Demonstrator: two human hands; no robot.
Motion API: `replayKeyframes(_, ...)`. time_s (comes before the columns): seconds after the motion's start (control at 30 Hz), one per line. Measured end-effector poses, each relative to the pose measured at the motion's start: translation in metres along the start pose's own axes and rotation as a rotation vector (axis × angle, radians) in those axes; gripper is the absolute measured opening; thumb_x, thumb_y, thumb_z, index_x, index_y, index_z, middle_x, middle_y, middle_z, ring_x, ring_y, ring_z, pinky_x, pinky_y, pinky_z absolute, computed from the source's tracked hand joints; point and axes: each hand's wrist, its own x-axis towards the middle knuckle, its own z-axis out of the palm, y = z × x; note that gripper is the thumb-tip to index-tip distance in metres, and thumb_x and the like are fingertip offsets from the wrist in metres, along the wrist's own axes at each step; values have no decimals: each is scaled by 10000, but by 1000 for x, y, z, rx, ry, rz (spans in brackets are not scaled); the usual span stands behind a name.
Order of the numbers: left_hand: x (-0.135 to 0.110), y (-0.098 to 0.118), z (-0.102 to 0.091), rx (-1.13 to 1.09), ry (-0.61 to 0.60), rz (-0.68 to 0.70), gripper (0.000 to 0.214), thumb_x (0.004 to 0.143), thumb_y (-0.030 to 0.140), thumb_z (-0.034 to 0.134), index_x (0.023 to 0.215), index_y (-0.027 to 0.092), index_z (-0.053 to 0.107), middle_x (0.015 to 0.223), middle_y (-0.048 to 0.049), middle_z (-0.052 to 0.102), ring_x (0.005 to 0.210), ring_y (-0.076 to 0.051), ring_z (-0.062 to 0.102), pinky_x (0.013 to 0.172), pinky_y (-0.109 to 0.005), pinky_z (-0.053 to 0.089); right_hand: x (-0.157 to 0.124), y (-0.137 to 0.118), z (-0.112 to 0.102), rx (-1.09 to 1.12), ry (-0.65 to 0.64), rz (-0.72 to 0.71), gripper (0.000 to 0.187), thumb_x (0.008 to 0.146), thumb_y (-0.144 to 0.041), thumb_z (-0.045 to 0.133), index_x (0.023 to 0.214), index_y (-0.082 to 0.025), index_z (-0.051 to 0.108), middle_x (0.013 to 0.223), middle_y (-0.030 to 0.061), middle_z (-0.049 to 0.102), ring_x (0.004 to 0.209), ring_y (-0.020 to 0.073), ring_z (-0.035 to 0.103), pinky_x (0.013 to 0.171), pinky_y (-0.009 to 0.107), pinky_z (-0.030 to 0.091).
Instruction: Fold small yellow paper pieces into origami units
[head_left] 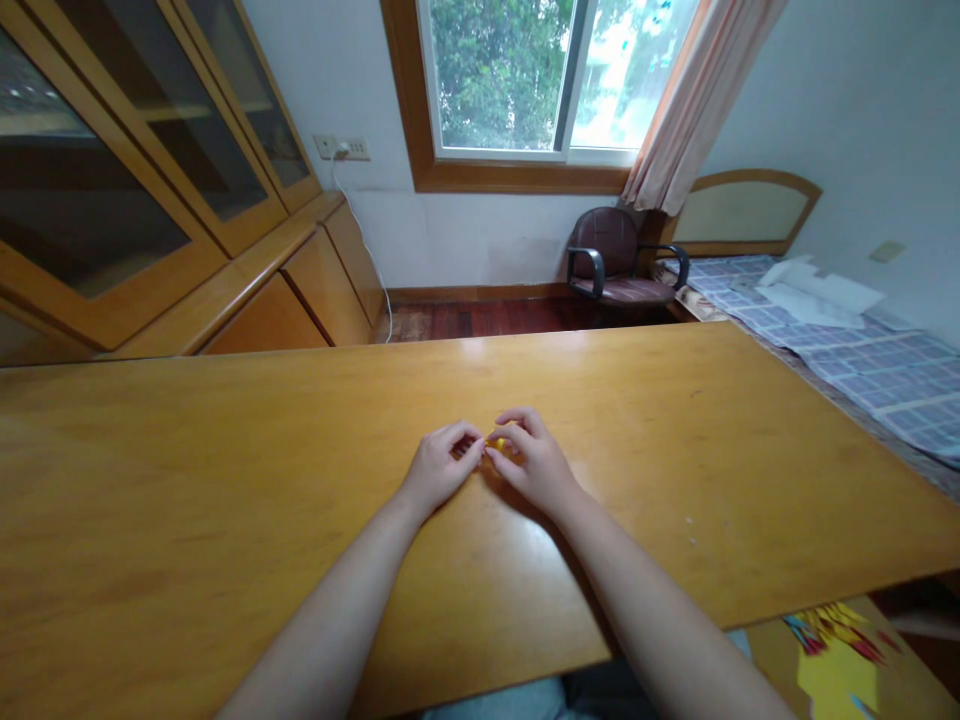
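My left hand (444,462) and my right hand (538,462) meet above the middle of the wooden table (225,500). Between their fingertips is a small bright yellow piece (498,442), mostly covered by the fingers, so its kind cannot be made out. The thumb and index finger of my left hand are pinched together at its left side. My right hand has its thumb and fingers curled around the piece, with the upper fingers raised a little.
Below the table's front edge at the right, a yellow sheet (836,680) and several small red, yellow and blue pieces (836,632) lie on a lower surface. Beyond the table stand a brown armchair (611,255), a bed (862,370) and a glass-fronted cabinet (255,285).
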Motion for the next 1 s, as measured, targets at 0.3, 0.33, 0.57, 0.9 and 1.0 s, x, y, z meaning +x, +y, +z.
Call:
replayKeyframes(0.3, -1, -2, 0, 46, -26, 30, 128, 878, 255, 574, 784, 206, 646, 732, -5, 694, 667, -143, 640, 656, -240, 497, 1, -1, -1, 21, -61, 46, 66, 883, -238, 613, 947, -222, 616, 1115, 87, 566, 886, 171, 622, 792, 327, 570)
replayKeyframes(0.33, -1, -2, 0, 55, -29, 35, 127, 879, 252, 572, 786, 207, 646, 732, -4, 693, 667, -143, 639, 660, -241, 496, 1, -1, -2, 17, -66, 48, 62, 880, -235, 611, 941, -221, 608, 1114, 85, 565, 880, 168, 621, 793, 327, 567)
replayKeyframes(0.57, -1, 1, 1, 70, -10, 36, 124, 873, 236, 566, 769, 203, 625, 707, 2, 672, 655, -140, 629, 657, -240, 485, 0, -4, -4, -13, -60, 63, 76, 857, -214, 598, 926, -219, 567, 1127, 86, 566, 907, 177, 612, 830, 335, 546)
replayKeyframes(0.9, 0, -1, 0, 90, 10, 50, 125, 891, 259, 557, 796, 210, 621, 771, -12, 683, 718, -155, 636, 695, -258, 492, 3, -1, -3, 13, 37, 136, 70, 841, -168, 572, 876, -220, 540, 1091, 93, 563, 1027, 213, 594, 879, 366, 542)
replayKeyframes(1.0, 0, 1, 0, 101, 14, 90, 138, 906, 260, 544, 798, 210, 614, 775, -14, 660, 728, -151, 623, 712, -261, 495, 3, 3, 0, 90, 72, 174, 82, 848, -173, 567, 912, -215, 536, 1101, 98, 572, 986, 196, 614, 832, 346, 563)
